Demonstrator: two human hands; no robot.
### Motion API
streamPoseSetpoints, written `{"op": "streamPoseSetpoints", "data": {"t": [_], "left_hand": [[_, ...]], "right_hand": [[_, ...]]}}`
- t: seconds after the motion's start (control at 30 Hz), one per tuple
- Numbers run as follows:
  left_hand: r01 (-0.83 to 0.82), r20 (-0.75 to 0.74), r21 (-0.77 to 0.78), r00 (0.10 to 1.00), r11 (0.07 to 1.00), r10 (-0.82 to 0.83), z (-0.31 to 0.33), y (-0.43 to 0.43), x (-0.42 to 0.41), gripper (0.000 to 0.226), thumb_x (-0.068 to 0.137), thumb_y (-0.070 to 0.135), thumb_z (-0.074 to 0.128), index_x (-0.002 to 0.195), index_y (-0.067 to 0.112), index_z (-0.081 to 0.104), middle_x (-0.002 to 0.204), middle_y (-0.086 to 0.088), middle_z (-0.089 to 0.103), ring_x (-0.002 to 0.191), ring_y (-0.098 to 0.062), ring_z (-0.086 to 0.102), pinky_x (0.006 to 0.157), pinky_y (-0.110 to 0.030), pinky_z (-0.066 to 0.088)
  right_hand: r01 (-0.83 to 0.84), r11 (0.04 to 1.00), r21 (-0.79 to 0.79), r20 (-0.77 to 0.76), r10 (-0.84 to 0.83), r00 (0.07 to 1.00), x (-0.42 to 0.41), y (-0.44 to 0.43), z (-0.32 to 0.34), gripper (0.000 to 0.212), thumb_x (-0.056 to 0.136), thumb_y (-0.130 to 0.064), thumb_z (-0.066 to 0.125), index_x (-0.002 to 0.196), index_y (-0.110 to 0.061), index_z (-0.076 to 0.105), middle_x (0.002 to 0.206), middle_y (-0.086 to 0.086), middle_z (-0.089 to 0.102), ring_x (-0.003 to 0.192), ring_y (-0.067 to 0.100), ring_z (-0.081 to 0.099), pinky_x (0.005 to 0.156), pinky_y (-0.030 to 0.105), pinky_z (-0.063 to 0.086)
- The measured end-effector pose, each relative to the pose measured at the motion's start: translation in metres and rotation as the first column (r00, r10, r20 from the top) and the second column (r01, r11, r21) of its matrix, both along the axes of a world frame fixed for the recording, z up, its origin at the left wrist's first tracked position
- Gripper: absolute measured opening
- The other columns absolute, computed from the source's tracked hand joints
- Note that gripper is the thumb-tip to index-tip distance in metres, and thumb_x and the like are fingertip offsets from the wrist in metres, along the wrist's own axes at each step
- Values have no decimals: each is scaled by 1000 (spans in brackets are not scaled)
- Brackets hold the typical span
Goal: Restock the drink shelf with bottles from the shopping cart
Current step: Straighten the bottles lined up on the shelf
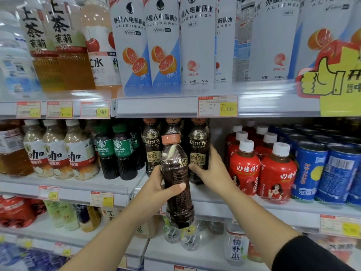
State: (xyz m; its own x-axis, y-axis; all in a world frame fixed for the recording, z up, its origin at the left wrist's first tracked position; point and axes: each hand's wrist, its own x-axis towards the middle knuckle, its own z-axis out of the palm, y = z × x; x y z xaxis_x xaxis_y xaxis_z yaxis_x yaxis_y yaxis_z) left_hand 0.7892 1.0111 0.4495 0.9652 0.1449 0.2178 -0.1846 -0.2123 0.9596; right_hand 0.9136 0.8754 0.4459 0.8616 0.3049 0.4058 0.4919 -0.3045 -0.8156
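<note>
My left hand point(162, 189) grips a dark coffee bottle point(176, 182) with an orange-pink cap, held upright in front of the middle shelf point(214, 194). Behind it stands a row of matching dark coffee bottles point(151, 147) labelled MDOY. My right hand point(210, 169) holds the rightmost of those, a bottle point(199, 145) standing on the shelf, with fingers wrapped round its right side and lower front. The shopping cart is out of view.
Red-labelled bottles point(244, 169) and blue cans point(310, 171) stand right of the coffee row. Green-capped coffee bottles point(117, 151) and milky coffee bottles point(78, 153) fill the left. Tall white drink bottles point(164, 42) line the shelf above; more drinks sit on shelves below.
</note>
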Motion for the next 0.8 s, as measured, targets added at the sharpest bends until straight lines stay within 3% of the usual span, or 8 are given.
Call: {"op": "streamPoseSetpoints", "data": {"t": [0.07,0.13,0.2,0.3,0.6,0.7,0.8], "left_hand": [[10,-4,-1,1000,1000,-10,-1,1,-1,48,82,22,68,120,36,44,121,11,58,112,-5,57,96,-31,48],[19,-9,-6,1000,1000,-19,-1,1,0,47,83,19,67,121,34,44,119,11,59,108,-3,59,90,-27,51],[27,-8,-13,1000,1000,-27,-1,1,1,48,84,17,67,123,30,44,119,9,59,107,-4,59,88,-26,52],[33,-14,-10,999,999,-33,-1,4,3,50,82,22,71,123,31,44,121,7,59,112,-9,58,96,-35,48],[45,-11,-27,999,999,-45,0,10,4,48,80,20,71,118,33,45,122,5,59,115,-12,56,98,-38,47],[44,17,-22,999,999,-44,1,10,2,44,82,16,70,116,33,46,120,5,59,114,-10,56,95,-33,48],[54,74,1,996,999,-54,6,6,-2,44,81,12,69,113,34,48,114,13,63,106,-1,59,85,-21,50]], "right_hand": [[-3,999,-32,9,3,1000,-8,-2,0,68,84,-17,66,140,-17,28,131,4,52,121,19,49,96,25,38],[24,998,-57,28,-22,999,-10,0,1,61,87,-11,61,140,-13,29,128,6,56,118,21,52,88,21,37],[51,997,-63,36,-48,998,-10,3,2,62,88,-11,61,140,-11,28,128,9,56,118,23,53,89,23,38],[66,995,-69,31,-64,997,-12,6,3,63,88,-12,61,141,-10,27,128,10,56,118,24,53,92,27,40],[85,993,-78,40,-82,996,-13,13,4,64,87,-13,62,140,-9,28,130,11,55,121,26,51,96,32,41],[60,993,-103,32,-57,998,-15,10,7,71,86,-20,65,143,-10,24,137,10,50,126,25,47,100,30,38],[51,998,-44,41,-49,998,-29,-9,21,75,86,-29,63,146,-14,21,145,2,40,130,12,38,104,24,31]]}}
